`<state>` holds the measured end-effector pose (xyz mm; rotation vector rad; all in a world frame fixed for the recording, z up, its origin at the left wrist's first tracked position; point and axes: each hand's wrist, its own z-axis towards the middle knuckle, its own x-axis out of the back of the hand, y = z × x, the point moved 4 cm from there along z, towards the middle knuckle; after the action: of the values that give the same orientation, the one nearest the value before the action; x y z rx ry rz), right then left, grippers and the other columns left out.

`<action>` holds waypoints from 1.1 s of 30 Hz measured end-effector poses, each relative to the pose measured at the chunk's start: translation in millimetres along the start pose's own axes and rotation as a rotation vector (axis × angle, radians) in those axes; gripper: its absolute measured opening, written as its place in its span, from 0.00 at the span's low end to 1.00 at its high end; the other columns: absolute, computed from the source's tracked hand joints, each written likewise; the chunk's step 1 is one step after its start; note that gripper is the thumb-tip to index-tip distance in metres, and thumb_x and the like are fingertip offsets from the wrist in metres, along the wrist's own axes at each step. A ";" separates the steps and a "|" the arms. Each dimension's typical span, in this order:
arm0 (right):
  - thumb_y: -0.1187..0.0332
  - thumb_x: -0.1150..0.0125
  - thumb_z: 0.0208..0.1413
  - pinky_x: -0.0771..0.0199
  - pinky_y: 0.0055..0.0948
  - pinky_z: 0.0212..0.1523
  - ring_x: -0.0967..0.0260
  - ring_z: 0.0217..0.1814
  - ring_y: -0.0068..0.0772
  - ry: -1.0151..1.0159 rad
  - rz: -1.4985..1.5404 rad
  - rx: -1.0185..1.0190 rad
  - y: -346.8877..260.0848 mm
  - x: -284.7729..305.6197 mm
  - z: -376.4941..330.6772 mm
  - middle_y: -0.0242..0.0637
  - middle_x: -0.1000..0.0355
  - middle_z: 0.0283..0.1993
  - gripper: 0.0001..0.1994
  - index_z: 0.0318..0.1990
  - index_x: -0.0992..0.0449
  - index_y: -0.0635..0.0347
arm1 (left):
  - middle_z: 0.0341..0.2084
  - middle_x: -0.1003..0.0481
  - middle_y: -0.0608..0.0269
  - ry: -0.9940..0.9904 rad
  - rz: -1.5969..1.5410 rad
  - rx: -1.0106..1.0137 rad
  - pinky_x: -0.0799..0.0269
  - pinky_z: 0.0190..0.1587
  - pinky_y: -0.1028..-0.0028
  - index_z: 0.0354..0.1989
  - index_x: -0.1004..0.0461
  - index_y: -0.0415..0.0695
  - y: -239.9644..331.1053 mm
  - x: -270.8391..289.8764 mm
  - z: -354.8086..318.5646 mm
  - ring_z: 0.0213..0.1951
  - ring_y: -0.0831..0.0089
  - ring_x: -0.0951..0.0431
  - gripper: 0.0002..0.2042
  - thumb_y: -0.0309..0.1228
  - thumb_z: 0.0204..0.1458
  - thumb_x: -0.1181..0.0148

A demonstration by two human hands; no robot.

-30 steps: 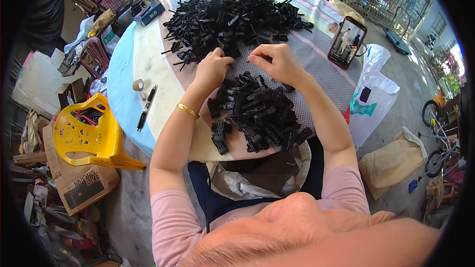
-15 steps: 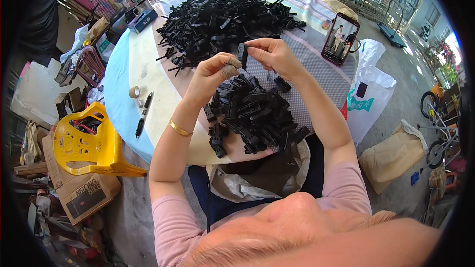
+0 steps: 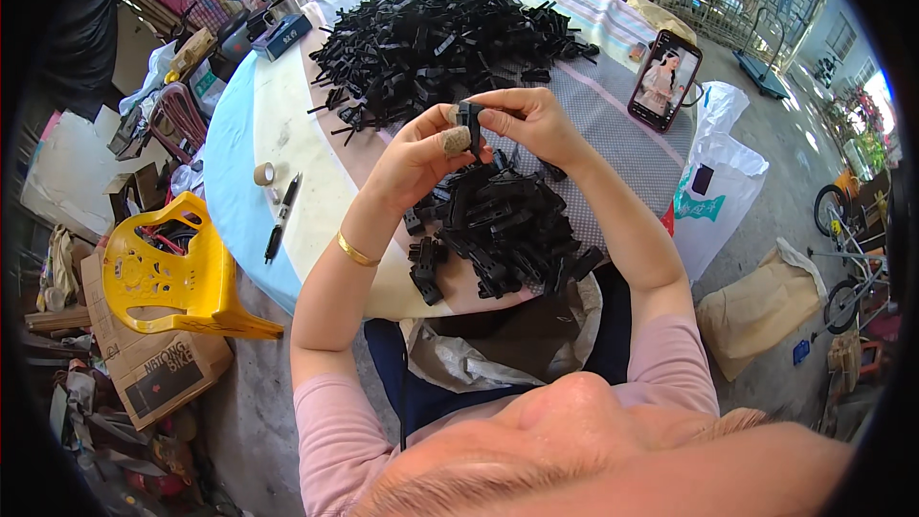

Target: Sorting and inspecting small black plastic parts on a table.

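Between both hands I hold a small black plastic part (image 3: 470,122) upright above the table. My left hand (image 3: 421,155) pinches it, with tan wrappings on the thumb and a finger. From the other side, my right hand (image 3: 528,120) grips the same part with thumb and fingertips. Just below my hands lies a heap of chunky black plastic pieces (image 3: 503,225), near the table's front edge. Farther back spreads a larger pile of thin black pieces (image 3: 431,48). The exact kind of the pieces is too small to make out.
The round table (image 3: 235,153) carries a tape roll (image 3: 263,173), a pen (image 3: 282,217) and a blue box (image 3: 281,36). At the right edge stands a phone (image 3: 663,81) with a lit screen. A yellow chair (image 3: 182,273) is on the left; a white bag (image 3: 718,172) hangs at the right.
My hands have come together on the black part; the left fingers now grip it too. Both hands sit slightly lower. The phone's picture has changed.
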<state>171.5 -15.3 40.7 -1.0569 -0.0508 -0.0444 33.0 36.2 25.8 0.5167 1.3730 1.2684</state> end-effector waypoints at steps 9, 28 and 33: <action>0.71 0.44 0.50 0.35 0.14 0.27 0.36 0.26 0.14 0.180 -0.347 0.011 -2.5 2.9 -1.1 0.30 0.29 0.25 0.07 0.34 0.25 0.65 | 0.33 0.28 0.56 0.294 0.351 -0.124 0.33 0.47 0.73 0.33 0.35 0.38 10.3 4.0 -1.7 0.38 0.68 0.26 0.04 0.22 0.49 0.49; 0.72 0.47 0.52 0.38 0.15 0.23 0.39 0.22 0.14 0.119 -0.241 -0.048 1.1 -10.6 -4.9 0.29 0.33 0.20 0.05 0.30 0.29 0.65 | 0.31 0.26 0.59 0.453 0.552 -0.241 0.29 0.40 0.77 0.41 0.34 0.37 7.6 0.8 -4.6 0.34 0.74 0.25 0.13 0.19 0.45 0.43; 0.72 0.47 0.52 0.38 0.15 0.23 0.38 0.22 0.15 0.121 -0.194 -0.038 1.1 -12.5 -5.3 0.30 0.32 0.21 0.06 0.29 0.29 0.66 | 0.30 0.27 0.60 0.503 0.719 -0.337 0.29 0.37 0.80 0.40 0.34 0.35 9.6 -11.8 -6.5 0.33 0.77 0.26 0.11 0.18 0.47 0.46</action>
<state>159.2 -19.3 36.3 -1.0830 -0.0427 -0.2857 26.9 26.6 37.7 0.4883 1.3723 2.2918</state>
